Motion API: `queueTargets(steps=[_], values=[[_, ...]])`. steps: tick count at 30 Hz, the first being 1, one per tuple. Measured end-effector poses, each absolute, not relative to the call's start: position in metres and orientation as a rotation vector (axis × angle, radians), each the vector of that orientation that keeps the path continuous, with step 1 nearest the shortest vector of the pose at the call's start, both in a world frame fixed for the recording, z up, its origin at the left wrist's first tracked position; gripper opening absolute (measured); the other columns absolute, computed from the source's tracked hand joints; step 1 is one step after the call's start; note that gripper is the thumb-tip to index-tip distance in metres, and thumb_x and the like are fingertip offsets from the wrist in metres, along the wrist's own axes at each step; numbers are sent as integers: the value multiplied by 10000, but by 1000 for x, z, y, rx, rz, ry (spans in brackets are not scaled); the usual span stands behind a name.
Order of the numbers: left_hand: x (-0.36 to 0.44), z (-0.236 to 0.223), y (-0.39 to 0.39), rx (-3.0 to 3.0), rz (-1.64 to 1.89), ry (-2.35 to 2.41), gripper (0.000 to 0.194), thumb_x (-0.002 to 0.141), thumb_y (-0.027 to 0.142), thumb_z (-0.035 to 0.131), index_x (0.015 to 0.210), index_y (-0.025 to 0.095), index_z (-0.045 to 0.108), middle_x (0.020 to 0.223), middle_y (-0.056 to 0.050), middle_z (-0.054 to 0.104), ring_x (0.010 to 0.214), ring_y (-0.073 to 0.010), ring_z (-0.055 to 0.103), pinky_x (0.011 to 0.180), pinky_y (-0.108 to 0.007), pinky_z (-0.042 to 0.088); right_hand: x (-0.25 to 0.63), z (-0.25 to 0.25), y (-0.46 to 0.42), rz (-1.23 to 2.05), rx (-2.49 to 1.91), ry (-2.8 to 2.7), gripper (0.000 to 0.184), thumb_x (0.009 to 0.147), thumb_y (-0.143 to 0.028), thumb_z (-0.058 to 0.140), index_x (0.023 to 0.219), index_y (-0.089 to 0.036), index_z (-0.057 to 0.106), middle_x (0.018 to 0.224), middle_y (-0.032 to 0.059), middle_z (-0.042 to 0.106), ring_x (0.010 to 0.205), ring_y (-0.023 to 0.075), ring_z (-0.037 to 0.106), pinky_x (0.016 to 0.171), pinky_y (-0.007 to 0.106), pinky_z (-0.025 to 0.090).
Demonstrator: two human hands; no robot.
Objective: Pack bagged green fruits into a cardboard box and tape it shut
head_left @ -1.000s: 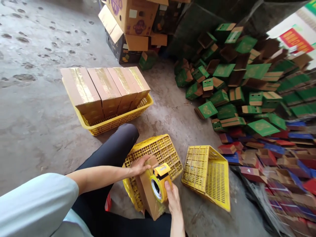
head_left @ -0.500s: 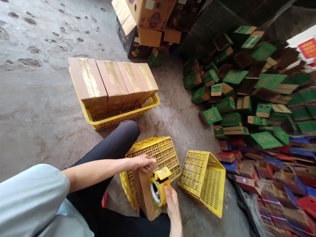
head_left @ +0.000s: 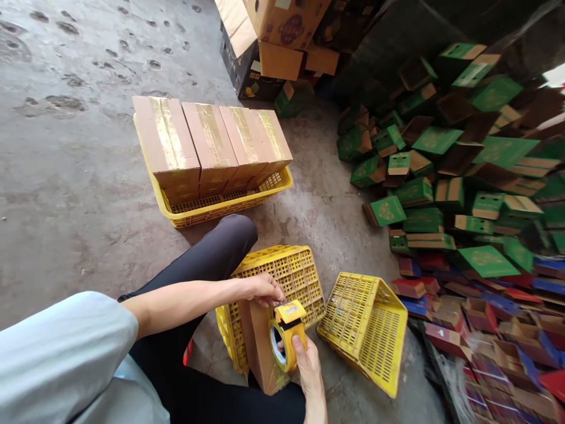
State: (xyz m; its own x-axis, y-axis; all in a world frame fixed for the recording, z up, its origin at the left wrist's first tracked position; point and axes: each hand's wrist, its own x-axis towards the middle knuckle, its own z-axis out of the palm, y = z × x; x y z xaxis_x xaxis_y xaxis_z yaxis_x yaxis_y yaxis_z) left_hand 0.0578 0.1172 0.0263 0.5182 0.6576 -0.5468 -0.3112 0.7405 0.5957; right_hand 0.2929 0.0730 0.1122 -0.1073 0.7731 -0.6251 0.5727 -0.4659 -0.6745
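Note:
A brown cardboard box (head_left: 260, 344) stands on end against an upturned yellow crate (head_left: 286, 274) in front of my knees. My left hand (head_left: 261, 290) presses down on the box's top end, fingers curled over it. My right hand (head_left: 306, 365) grips a yellow tape dispenser (head_left: 286, 334) and holds it against the upper side of the box. Clear tape shines on the box's lower corner.
Another yellow crate (head_left: 368, 324) lies tipped on its side to the right. A yellow basket (head_left: 220, 206) farther off holds several taped brown boxes (head_left: 209, 144). Piles of green (head_left: 441, 159), red and blue cartons fill the right side. Large cardboard boxes (head_left: 282, 35) stack at the back.
My left hand has slid from the side of the box to its top end. The tape dispenser has shifted slightly along the box. My view has drifted a little to the left.

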Motion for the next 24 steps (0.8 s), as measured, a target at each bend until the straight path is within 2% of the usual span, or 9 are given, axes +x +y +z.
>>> queueTargets(steps=[4,9,14,20,24], values=[[53,26,121,581,685,884,131,756,267,754,729,140,733,613,24,646,544,-88,558,548,-194,435,284,117,76,1637,-2010,-1514,726,653,-882,725,822,-178,678,634,98,734,563,260,674,552,344,535],[49,24,126,739,744,953,112,735,236,750,696,131,744,597,28,638,560,-94,526,566,-203,396,283,116,79,1695,-2041,-1461,698,661,-874,725,833,-203,636,545,37,678,474,217,621,491,321,505],[44,22,128,823,734,988,126,749,227,712,672,129,730,574,21,621,546,-97,509,552,-204,376,285,110,83,1664,-2080,-1495,692,669,-869,716,817,-198,637,535,47,681,454,214,622,471,314,488],[37,26,131,858,712,1033,132,754,199,685,648,130,722,560,18,605,544,-102,526,548,-204,390,290,101,90,1719,-2138,-1483,719,599,-905,717,750,-208,623,514,60,677,434,226,622,452,325,479],[34,26,132,870,699,1061,133,751,193,687,642,127,725,560,8,611,546,-107,540,546,-204,403,290,104,85,1682,-2154,-1502,693,650,-890,695,757,-211,609,506,50,671,441,224,622,472,326,491]])
